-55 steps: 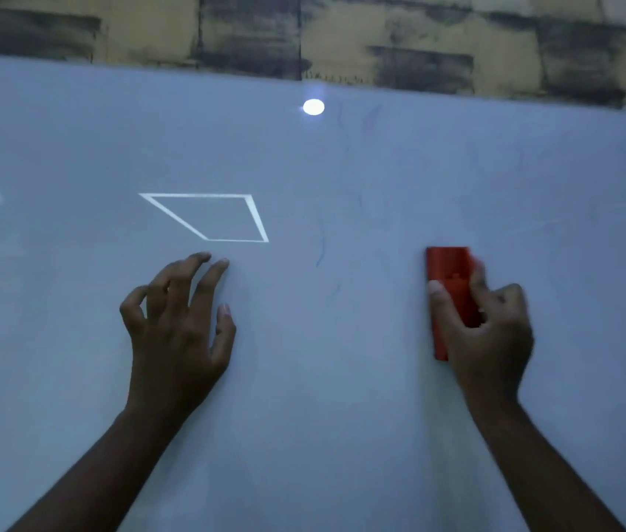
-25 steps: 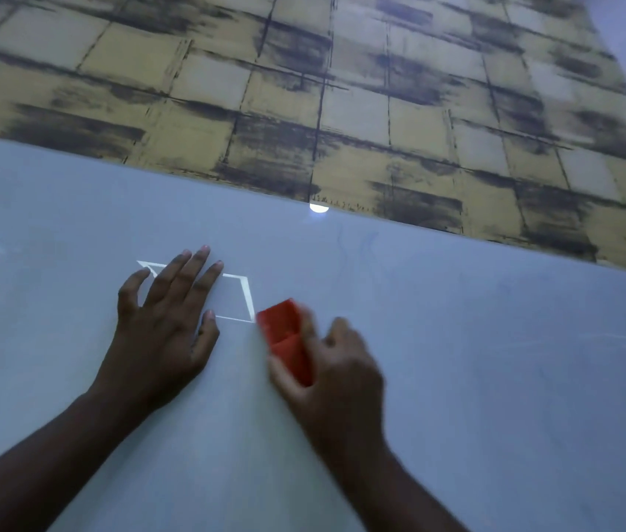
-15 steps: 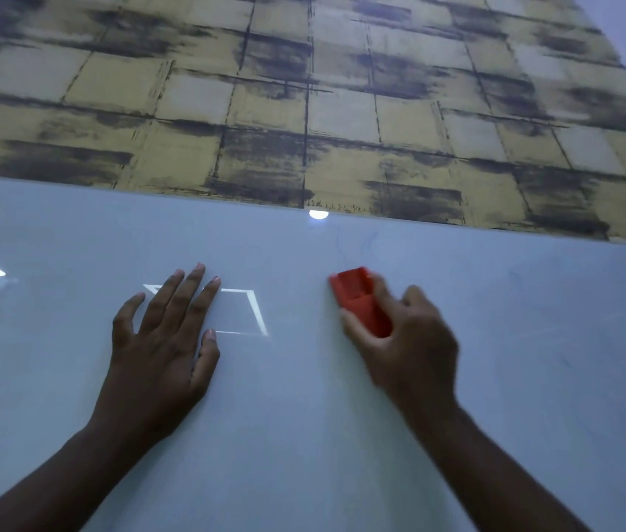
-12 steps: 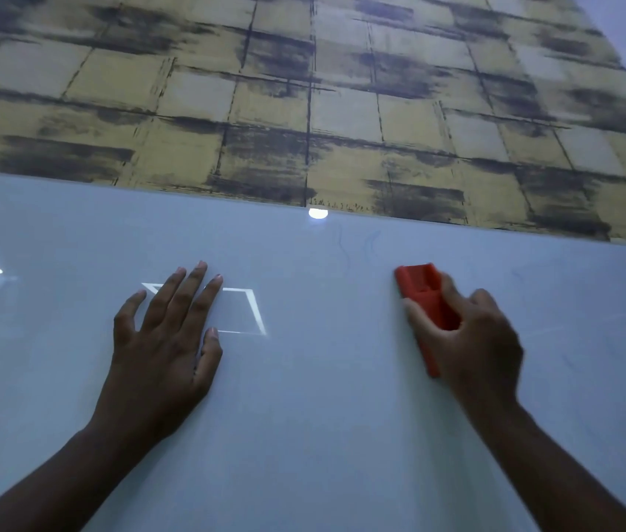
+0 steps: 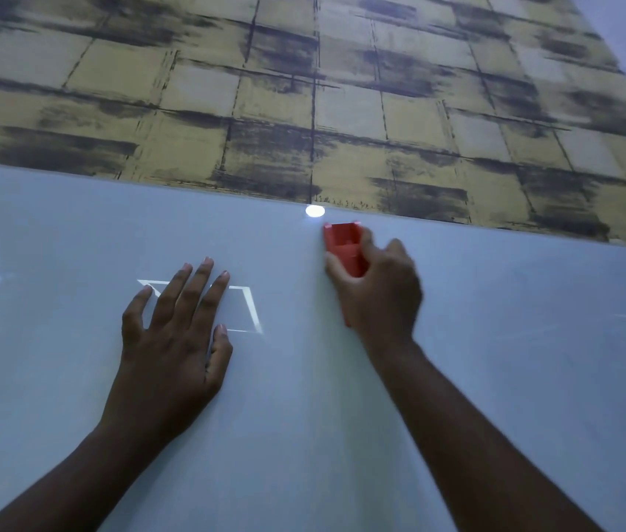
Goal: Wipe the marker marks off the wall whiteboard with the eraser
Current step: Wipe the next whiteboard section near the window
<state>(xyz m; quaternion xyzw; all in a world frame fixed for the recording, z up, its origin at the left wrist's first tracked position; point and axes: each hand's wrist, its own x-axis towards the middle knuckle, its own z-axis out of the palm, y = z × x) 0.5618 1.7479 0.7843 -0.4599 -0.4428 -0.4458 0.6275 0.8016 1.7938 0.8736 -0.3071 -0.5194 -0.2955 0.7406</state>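
Eraser (image 5: 344, 247) in right hand (image 5: 378, 291), just beneath whiteboard (image 5: 495, 378) top edge

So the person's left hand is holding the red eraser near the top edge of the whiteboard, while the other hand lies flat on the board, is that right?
Not quite: the hands are swapped. In the head view, the right hand holds the red eraser near the top edge of the whiteboard, and the left hand lies flat on the board.
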